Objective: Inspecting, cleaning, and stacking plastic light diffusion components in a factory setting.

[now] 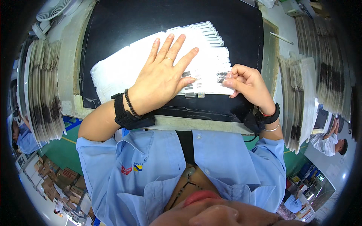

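A fanned stack of thin white sheets [117, 71] lies on a black mat [124, 22] in front of me. Clear, notched tabs [211, 34] stick out along its right end, and small dark printed marks show near its lower right. My left hand [160, 73] rests flat on the stack with its fingers spread, holding nothing. At the lower right corner, my right hand [250, 84] pinches the edge of the sheets between thumb and curled fingers. How many sheets are in that pinch cannot be made out.
Tall piles of similar sheets stand at the left [43, 83] and at the right [298, 98], with another pile [328, 60] beyond. A white pen [282, 38] lies right of the mat. A fan [52, 10] stands at the far left.
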A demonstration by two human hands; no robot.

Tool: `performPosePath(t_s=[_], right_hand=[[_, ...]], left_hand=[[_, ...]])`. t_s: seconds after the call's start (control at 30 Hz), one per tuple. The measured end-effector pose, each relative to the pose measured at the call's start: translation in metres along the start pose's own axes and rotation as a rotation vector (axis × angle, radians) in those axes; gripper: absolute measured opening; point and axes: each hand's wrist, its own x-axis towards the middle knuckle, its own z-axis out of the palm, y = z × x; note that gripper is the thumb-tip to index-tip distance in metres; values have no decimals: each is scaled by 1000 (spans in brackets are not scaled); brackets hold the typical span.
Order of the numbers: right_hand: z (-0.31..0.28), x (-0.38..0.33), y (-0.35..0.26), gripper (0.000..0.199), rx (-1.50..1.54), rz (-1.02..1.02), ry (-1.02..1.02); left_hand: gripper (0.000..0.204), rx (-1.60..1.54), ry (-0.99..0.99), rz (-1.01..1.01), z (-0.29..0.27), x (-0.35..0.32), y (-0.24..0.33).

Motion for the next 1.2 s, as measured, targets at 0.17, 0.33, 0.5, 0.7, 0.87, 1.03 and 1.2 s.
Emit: performPosePath(t_s=[0.17,0.33,0.5,0.7,0.87,1.03,1.2], right_hand=[[0,-1,3,27,193,-54,-88],[2,0,7,33,185,-81,-42],[6,0,6,29,206,-69,13],[5,-1,6,26,162,-82,13],[4,1,6,27,155,-76,11],[4,1,7,28,155,-73,12],[4,1,5,28,132,-74,8]], left_hand=[[59,-4,-18,1,-2,1,0],[57,20,27,8,-3,1,0],[61,-370,94,217,-9,5,4],[72,-557,114,279,-2,4,12],[74,-615,72,262,2,2,19],[72,-631,118,233,3,2,23],[70,-474,36,274,1,1,23]])
